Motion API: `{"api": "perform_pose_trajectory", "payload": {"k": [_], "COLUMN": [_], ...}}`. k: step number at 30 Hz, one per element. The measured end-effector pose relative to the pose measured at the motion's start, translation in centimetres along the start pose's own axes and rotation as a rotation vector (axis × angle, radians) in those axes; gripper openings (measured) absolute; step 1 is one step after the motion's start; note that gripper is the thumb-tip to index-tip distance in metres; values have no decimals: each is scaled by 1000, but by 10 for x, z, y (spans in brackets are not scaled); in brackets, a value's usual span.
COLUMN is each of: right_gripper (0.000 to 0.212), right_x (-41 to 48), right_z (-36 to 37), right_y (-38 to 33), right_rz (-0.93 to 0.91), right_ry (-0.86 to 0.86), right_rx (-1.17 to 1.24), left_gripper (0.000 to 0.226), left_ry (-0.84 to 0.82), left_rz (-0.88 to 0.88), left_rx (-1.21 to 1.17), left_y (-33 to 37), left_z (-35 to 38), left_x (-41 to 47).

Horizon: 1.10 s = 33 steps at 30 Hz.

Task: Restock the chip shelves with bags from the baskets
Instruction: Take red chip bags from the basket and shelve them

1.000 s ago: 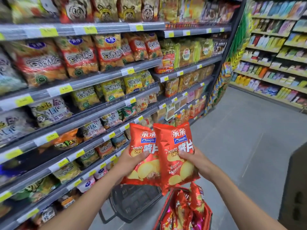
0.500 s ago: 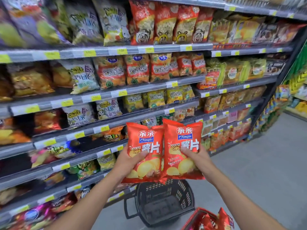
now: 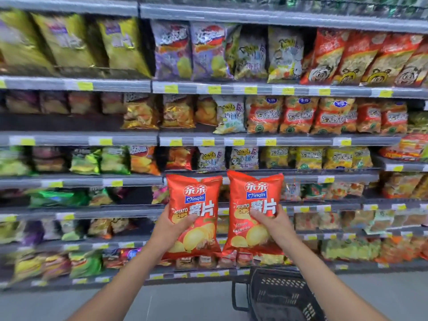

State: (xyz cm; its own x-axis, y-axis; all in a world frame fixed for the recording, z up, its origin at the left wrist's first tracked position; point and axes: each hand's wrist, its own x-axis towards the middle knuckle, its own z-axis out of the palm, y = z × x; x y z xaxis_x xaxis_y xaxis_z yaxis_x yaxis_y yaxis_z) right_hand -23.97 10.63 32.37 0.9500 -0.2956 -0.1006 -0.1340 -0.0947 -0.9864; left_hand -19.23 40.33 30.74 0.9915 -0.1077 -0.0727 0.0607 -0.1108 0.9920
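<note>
Two red potato chip bags are held upright side by side in front of the shelves. My left hand [image 3: 170, 224] grips the left red bag [image 3: 194, 205] at its lower left, thumb across the front. My right hand [image 3: 272, 222] grips the right red bag [image 3: 253, 200] at its lower right. The two bags stand slightly apart. Behind them run the chip shelves [image 3: 76, 139], several tiers packed with bags. A dark gap [image 3: 136, 194] shows on the tier left of the held bags.
A black plastic basket [image 3: 281, 295] stands on the grey floor [image 3: 185, 302] below my right arm, close to the bottom shelf. Yellow price tags line each shelf edge. The shelving fills the whole width of the view.
The view has swung left from looking along the aisle to facing the shelves squarely. Both bags stay in my hands and have spread slightly apart. The red basket has dropped out of view.
</note>
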Motion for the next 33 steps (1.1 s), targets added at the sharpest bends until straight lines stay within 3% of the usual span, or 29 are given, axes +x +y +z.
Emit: {"api": "perform_pose_trajectory", "payload": {"k": [2,5,7,9,11,16,19,24,27,30,33], "right_gripper": [103,92,89,104,109,82,69,81,67,68,38], "right_x": [-2,-9,-15,-21,-24,-34,-31,-19,-9,3,22], "right_z": [39,100,140,175,207,278,312,362,389,414,433], "right_y": [-5,-15,-23,-28,-30,-47,-56,-69,-75,-84,-94], "right_rz": [-2,-13,-13,-26,-59,-95,-105,-157,-171,-179,-183], "right_ry": [-5,-39,-60,-79,-106,-162,-178,-226,-260,-287,-309], "right_rx": [-29,-55,-60,-72,-73,-86,-101,-111,-116,-103,-67], "left_gripper": [56,48,49,52,70,72,50,46,52,53,51], "left_ry": [63,148,181,204,219,281,342,398,415,417,413], "left_rz": [-1,14,17,31,24,12,26,44,49,59,62], "left_rx": [3,18,9,3,-19,-38,-36,-50,-73,-76,-52], "left_y": [-5,-11,-15,-19,-22,-23,-22,-12,-10,-8,-5], "left_z": [-42,-103,-143,-183,-220,-296,-327,-366,-385,-399,-413], "left_x": [-7,-20,-29,-38,-47,-67,-72,-70,-59,-43,-17]}}
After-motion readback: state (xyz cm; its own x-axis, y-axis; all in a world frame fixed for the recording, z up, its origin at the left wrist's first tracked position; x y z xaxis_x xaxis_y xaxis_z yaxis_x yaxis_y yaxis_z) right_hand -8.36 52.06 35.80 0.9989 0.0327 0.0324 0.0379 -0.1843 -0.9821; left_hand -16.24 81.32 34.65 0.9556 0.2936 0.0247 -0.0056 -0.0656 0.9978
